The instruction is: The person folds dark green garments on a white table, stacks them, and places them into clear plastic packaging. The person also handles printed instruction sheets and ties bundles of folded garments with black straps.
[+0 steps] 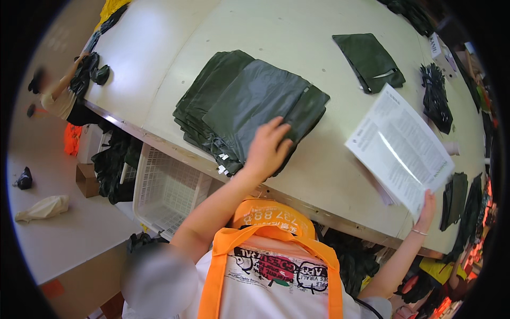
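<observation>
My left hand [267, 150] lies with its fingers apart on a stack of folded dark green garments [249, 101]. The pile has a shiny, thin fabric and small white labels at its near edge. At the right, my right hand [425, 210] grips the near corner of a glossy white printed sheet [401, 151], which is tilted up off the table. Whether it is a flat sheet or a bag, I cannot tell. Partly hidden below it, a pale stack [389, 198] rests on the table.
A single folded green garment [369, 61] lies at the far right of the white table [265, 32]. Beyond the sheet are a black bundle [436, 98] and folded dark cloth [454, 201]. A white basket [170, 186] stands below the front edge. Another person [61, 98] works at far left.
</observation>
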The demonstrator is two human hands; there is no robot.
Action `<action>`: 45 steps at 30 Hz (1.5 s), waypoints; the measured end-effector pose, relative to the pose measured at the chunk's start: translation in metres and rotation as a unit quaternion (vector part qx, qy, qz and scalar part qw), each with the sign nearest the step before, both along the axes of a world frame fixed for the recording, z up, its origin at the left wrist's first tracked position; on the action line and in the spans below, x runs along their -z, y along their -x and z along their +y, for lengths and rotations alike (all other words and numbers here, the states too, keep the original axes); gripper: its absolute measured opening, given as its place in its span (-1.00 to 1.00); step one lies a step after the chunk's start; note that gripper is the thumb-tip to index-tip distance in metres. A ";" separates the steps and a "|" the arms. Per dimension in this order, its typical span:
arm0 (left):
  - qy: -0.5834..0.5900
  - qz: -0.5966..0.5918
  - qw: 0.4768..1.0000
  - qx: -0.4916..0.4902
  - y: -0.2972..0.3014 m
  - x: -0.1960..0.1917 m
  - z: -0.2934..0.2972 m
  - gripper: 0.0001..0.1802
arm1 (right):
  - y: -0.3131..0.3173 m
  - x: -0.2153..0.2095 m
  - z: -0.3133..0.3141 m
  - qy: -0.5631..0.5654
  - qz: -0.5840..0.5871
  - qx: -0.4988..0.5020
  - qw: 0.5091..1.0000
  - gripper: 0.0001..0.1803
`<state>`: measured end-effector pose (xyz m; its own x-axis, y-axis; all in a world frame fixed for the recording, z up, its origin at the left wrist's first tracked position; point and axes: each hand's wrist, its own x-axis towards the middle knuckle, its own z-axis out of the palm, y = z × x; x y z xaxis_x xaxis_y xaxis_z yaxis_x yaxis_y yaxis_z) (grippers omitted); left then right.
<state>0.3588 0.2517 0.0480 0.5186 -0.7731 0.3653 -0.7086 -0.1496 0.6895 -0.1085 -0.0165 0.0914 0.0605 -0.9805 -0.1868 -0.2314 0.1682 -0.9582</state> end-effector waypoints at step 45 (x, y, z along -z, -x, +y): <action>-0.037 0.096 0.992 0.075 -0.108 -0.033 0.037 -0.85 | -0.211 -0.024 0.132 -0.133 -0.108 -0.178 0.969 -0.69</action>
<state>0.4670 0.2888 0.0808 0.4508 -0.8677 0.2096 -0.5826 -0.1080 0.8055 0.1027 0.1156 0.1150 0.4522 -0.8090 -0.3755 -0.1199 0.3620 -0.9244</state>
